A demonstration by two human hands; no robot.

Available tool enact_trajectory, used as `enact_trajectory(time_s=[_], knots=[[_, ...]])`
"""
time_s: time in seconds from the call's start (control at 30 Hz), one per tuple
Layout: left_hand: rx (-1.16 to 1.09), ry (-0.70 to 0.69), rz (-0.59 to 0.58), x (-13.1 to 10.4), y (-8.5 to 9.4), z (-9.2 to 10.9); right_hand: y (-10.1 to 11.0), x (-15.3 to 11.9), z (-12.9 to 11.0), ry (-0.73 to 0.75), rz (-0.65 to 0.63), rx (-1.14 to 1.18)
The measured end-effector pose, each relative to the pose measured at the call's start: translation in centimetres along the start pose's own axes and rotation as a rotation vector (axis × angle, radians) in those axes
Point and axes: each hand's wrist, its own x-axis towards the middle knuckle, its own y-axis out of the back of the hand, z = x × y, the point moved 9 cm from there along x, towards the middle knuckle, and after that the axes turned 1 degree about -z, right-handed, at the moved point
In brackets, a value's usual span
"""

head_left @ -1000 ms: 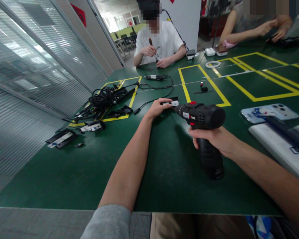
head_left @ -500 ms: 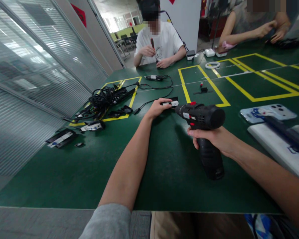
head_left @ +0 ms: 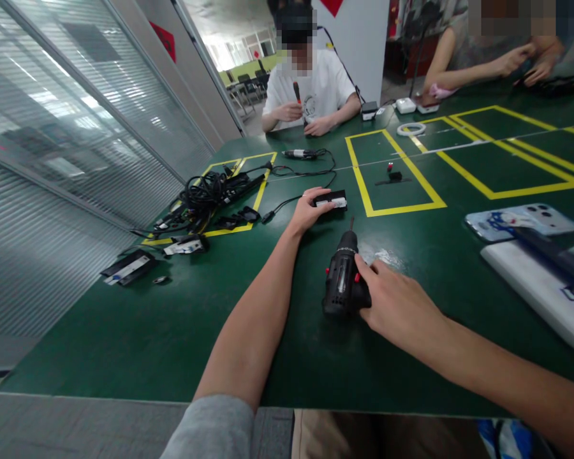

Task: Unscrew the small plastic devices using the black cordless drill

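Note:
My left hand (head_left: 307, 211) is closed on a small black rectangular part with a white label (head_left: 337, 196), thumb on the near side and fingers over the top, holding it at the table. In my right hand (head_left: 392, 294) is a black cordless drill (head_left: 340, 277), turned on its side with its handle toward the palm. The thin drill bit (head_left: 352, 223) points away from me, short of the part and apart from it. Whether the drill body rests on the table cannot be told.
Left lie a tangle of black cables (head_left: 210, 197), a labelled black case (head_left: 129, 268) and another opened piece (head_left: 186, 245). A phone (head_left: 521, 220) and a white box (head_left: 530, 287) are at right. Across the green table (head_left: 172, 344) one person holds a screwdriver (head_left: 297, 92); another sits right.
The drill has come away from the part and moved left and toward me, rolling from upright onto its side. My left hand still holds the part.

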Motion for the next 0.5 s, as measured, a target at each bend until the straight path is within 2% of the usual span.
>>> enact_trajectory(time_s=[0.1, 0.2, 0.37, 0.43, 0.5], knots=[[0.204, -0.12, 0.077, -0.5, 0.5, 1.2, -0.3, 0.0, -0.2, -0.012, -0.01, -0.066], [0.368, -0.24, 0.038, -1.1, 0.0, 2.0, -0.5, -0.1, -0.3, -0.033, -0.061, -0.017], [0.512, -0.343, -0.019, -1.5, -0.6, 2.5, -0.4, -0.3, -0.8, -0.014, -0.085, 0.102], [0.541, -0.362, -0.011, -1.5, -0.7, 2.7, 0.5, 0.0, -0.7, -0.011, -0.039, 0.087], [0.556, -0.369, -0.002, -1.5, -0.7, 2.9, 2.3, 0.9, 0.0, -0.035, 0.079, 0.03]])
